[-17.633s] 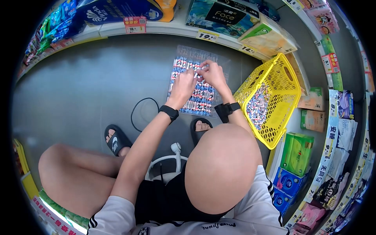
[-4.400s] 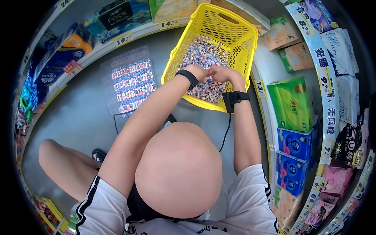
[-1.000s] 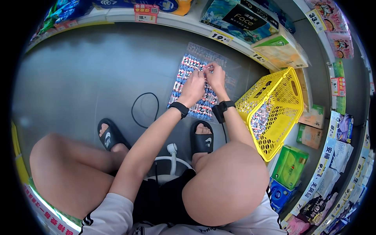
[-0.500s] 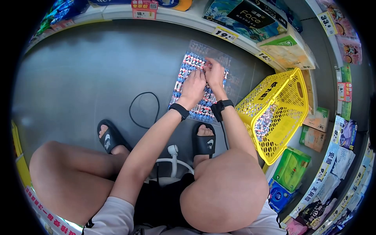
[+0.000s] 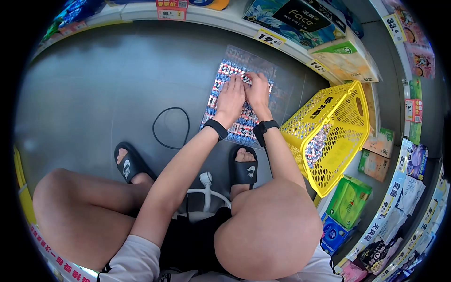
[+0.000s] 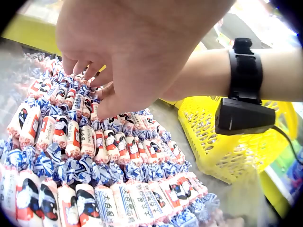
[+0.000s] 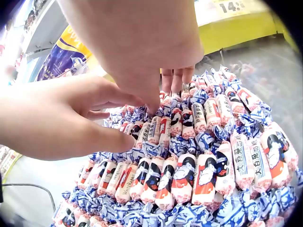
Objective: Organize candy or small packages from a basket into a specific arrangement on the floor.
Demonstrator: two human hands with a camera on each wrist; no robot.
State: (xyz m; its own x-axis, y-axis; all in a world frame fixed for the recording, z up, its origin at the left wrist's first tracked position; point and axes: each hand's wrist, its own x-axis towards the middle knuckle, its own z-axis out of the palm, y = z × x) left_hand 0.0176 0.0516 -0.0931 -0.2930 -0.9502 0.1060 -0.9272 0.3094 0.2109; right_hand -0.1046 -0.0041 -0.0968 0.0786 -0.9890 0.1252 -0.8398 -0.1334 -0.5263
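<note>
Wrapped candies (image 5: 245,128) with blue twisted ends lie in packed rows on a clear plastic sheet (image 5: 239,52) on the floor. My left hand (image 5: 230,101) rests on the rows with its fingers extended. Close beside it, my right hand (image 5: 258,95) touches the upper rows, fingers pointing down. Seen in the right wrist view, the left hand (image 7: 61,113) reaches in from the left, its thumb low over the candies (image 7: 182,175); the right hand (image 7: 137,42) has its fingertips among the far rows. Neither hand visibly grips a candy. Overlapping hands hide part of the left wrist view.
A yellow basket (image 5: 324,136) holding loose candies stands tilted right of the sheet. Shelves with tissue packs (image 5: 300,21) curve along the top and right. A black cable (image 5: 155,129) loops on the floor at left, above two sandalled feet.
Since half a second ago, both hands have shifted slightly, and the right hand's fingers have drawn lower and nearer the left. Earlier, both hands were over the basket; now they are on the rows.
</note>
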